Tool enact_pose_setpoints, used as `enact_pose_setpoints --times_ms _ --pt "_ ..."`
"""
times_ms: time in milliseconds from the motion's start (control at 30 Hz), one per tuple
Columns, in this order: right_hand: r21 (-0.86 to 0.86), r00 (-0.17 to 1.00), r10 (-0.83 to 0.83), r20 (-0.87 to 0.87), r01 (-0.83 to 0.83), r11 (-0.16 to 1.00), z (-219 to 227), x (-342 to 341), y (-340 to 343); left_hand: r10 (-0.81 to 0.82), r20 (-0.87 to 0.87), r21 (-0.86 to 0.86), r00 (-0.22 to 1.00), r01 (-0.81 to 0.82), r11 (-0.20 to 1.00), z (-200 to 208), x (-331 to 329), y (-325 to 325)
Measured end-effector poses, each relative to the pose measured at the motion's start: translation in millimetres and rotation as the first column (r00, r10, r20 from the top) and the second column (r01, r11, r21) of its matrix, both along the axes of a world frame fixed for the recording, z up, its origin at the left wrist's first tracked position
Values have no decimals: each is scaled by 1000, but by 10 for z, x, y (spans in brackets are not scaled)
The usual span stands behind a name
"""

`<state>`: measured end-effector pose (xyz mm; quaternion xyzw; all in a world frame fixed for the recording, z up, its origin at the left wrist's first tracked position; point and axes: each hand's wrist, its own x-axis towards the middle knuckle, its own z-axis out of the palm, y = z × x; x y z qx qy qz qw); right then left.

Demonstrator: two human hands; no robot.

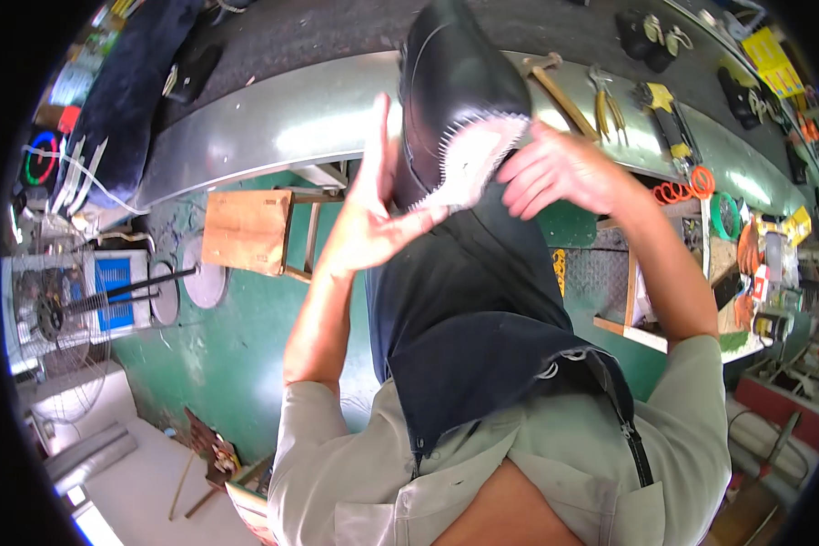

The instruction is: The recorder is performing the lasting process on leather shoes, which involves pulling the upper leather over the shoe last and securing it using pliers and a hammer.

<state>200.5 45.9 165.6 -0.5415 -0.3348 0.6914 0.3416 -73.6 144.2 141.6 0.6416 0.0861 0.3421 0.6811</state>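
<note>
A black leather shoe [450, 68] points sole-up toward me in the middle, above my lap. Its pale sole piece [475, 162] is ringed by a row of short white stitches or spikes along the leather edge. My left hand [378, 200] grips the shoe from the left: its fingers run up along the side, and the thumb presses across the narrow end of the pale piece. Close by the shoe's right edge is my right hand [564, 168], fingers bent and slightly blurred. Its index finger meets the stitched edge; whatever lies between finger and thumb is hidden.
On the metal bench edge [300, 118] lie a hammer [560, 91], pliers [607, 102] and a yellow-black tool [664, 118]. Dark shoes [651, 41] stand at the back right. A wooden stool [246, 232] is at left, beside a fan [59, 314].
</note>
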Motion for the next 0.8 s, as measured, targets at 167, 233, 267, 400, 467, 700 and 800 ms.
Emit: enact_pose_setpoints --times_ms 167,233,267,400,467,700,800 --pt "33 373 -31 -927 166 986 -389 -601 256 345 -388 679 855 12 734 132 -74 602" --pt "-19 271 -95 -958 268 963 -723 -786 498 372 -430 577 823 -66 814 -105 -235 667" --pt "-2 250 -79 -965 294 956 -873 -852 611 287 -453 389 844 -102 915 -220 -331 647" --pt "-67 323 -200 -925 380 923 -1387 -899 829 174 -477 47 862 -172 984 -529 -619 358" --pt "-87 322 -214 -922 367 926 -1423 -947 831 168 -480 -41 861 -213 976 -619 -732 162" --pt "-63 387 -226 -894 392 918 -1556 -1006 817 180 -412 -80 893 -233 969 -684 -585 -183" --pt "-56 386 -233 -893 418 907 -1572 -1048 790 219 -440 64 871 -213 975 -603 -416 -216"
